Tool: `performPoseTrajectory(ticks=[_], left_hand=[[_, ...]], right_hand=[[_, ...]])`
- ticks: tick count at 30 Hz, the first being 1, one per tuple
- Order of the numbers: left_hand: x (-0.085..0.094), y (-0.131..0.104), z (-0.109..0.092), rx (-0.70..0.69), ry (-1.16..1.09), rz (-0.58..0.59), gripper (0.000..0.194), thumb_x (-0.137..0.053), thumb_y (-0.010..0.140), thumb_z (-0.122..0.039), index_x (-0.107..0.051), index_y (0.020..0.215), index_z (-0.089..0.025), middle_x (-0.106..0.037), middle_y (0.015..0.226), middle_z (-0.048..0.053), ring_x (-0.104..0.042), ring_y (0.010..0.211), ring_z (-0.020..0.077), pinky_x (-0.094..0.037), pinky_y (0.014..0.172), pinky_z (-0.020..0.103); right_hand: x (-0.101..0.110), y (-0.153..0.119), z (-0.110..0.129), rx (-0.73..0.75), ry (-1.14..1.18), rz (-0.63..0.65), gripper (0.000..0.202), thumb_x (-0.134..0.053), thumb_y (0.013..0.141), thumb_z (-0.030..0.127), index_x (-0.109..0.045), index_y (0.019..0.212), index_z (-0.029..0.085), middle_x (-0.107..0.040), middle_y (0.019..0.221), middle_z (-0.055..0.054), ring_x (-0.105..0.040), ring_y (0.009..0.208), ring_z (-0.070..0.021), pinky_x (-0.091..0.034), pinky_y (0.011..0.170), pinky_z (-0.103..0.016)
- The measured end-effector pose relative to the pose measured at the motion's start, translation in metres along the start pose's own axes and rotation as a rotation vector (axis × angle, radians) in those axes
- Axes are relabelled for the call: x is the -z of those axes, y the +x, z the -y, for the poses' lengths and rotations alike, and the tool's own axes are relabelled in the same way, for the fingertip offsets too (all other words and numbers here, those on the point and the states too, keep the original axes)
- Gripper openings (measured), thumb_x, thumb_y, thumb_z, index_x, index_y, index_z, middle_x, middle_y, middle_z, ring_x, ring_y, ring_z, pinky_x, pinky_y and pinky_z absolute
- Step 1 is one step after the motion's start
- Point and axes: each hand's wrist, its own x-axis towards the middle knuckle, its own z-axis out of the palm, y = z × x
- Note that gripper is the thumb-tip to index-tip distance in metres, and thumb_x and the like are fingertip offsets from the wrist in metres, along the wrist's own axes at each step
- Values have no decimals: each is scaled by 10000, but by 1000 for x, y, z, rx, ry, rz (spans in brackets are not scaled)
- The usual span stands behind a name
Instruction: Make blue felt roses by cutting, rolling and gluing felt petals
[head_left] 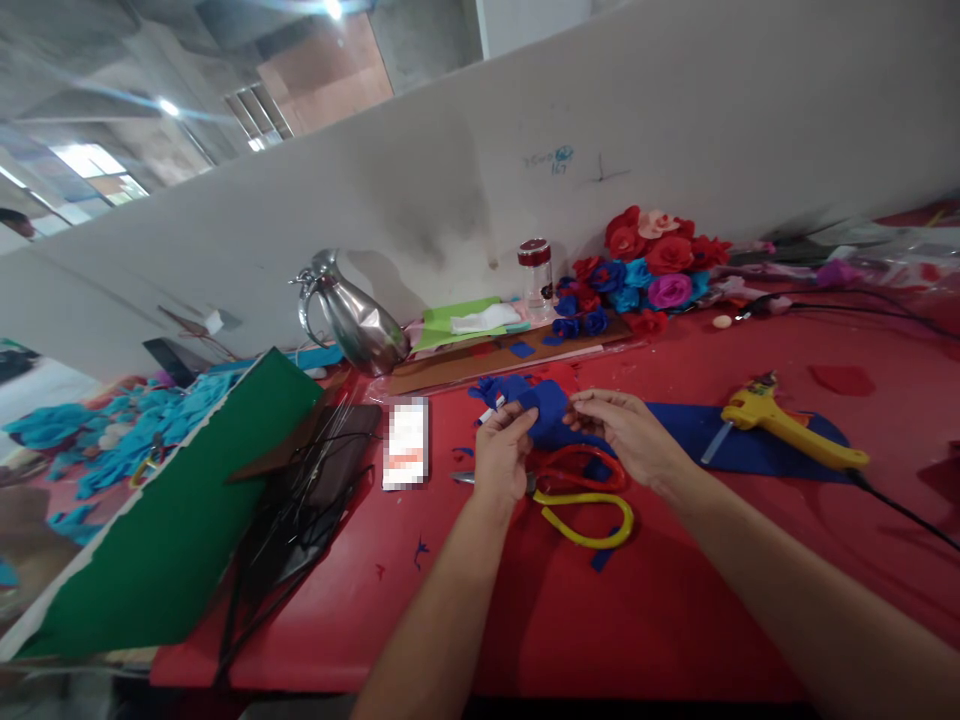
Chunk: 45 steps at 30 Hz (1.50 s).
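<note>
My left hand (504, 448) is closed on a small dark blue felt-like piece (529, 402), pinched between thumb and fingers. Just to its right, my right hand (611, 425) has its thumb and fingertips drawn together; whatever may be between them is too small to make out. Behind both hands lie more blue pieces (553, 412). Under and in front of them, scissors (589, 518) with one red and one yellow handle loop rest on the red table. A yellow glue gun (787, 425) lies on a long blue strip (686, 432) to the right.
A phone (406, 443) lies left of my hands, beside a leaning green board (180, 520). At the back stand a metal jug (356, 315), a jar with a red lid (535, 280) and a heap of fabric-like roses (660, 255). The glue gun's cord (907, 510) runs off right.
</note>
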Motion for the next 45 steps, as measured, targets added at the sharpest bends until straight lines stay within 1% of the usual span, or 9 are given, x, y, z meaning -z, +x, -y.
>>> performPoseTrajectory(ticks=[7, 13, 18, 23, 30, 34, 37, 41, 45], left_hand=[[-1, -1, 1, 6, 29, -6, 391, -867, 448, -240, -638, 740, -119, -493, 517, -88, -279, 381, -16, -199, 403, 176], [0, -1, 1, 0, 10, 52, 373, -865, 479, -258, -636, 737, -117, -415, 458, -113, -249, 364, -14, -178, 397, 174], [0, 0, 3, -19, 9, 12, 358, -865, 477, -244, -590, 683, -143, -375, 455, -123, -237, 363, -9, -174, 400, 179], [-2, -3, 3, -78, 29, 39, 355, -874, 467, -276, -629, 686, -143, -410, 456, -108, -239, 385, -1, -164, 421, 193], [-5, -7, 2, -127, 25, 62, 318, -888, 454, -273, -711, 681, -138, -483, 474, -86, -317, 415, 16, -279, 463, 203], [-5, -6, 3, -153, 16, 8, 297, -885, 438, -256, -734, 672, -152, -602, 568, -43, -473, 492, 56, -405, 533, 218], [-6, -7, 6, -173, 34, 20, 241, -864, 469, -241, -758, 671, -165, -685, 675, 0, -572, 594, 102, -473, 608, 244], [-6, -11, 11, -190, 133, 87, 176, -817, 555, -219, -791, 724, -181, -704, 717, 12, -608, 704, 125, -490, 707, 248], [-1, -12, 17, -203, 230, 128, 198, -777, 632, -258, -802, 819, -196, -642, 639, -11, -611, 755, 142, -476, 728, 248]], right_hand=[[-2, 0, -1, 51, -105, 16, 289, -740, 607, 459, -676, 731, 206, -699, 687, -19, -629, 652, -163, -484, 670, -307], [-2, 1, -3, 79, -65, -24, 270, -746, 588, 441, -684, 709, 208, -691, 663, -13, -618, 638, -162, -490, 673, -316], [-1, 2, -5, 104, -96, -34, 284, -751, 582, 440, -672, 725, 207, -673, 665, -6, -611, 640, -162, -494, 674, -318], [1, 4, -4, 128, -148, -52, 233, -714, 598, 410, -664, 716, 216, -651, 648, 11, -586, 623, -157, -481, 651, -309], [0, 5, -6, 135, -142, -86, 211, -674, 608, 388, -645, 728, 217, -643, 653, 13, -566, 608, -149, -471, 632, -301], [-3, -3, -3, 302, -237, -168, 178, -681, 653, 360, -601, 736, 224, -635, 667, 10, -558, 601, -143, -463, 615, -286], [-11, -15, 1, 405, -349, -140, 124, -659, 715, 336, -614, 726, 220, -649, 679, -1, -568, 613, -148, -471, 636, -290], [-19, -22, -1, 398, -366, -72, 147, -649, 740, 363, -630, 732, 217, -682, 727, -24, -605, 671, -170, -487, 650, -293], [-18, -18, -5, 351, -309, -71, 188, -653, 732, 388, -634, 732, 201, -686, 712, -31, -605, 633, -164, -491, 629, -291]])
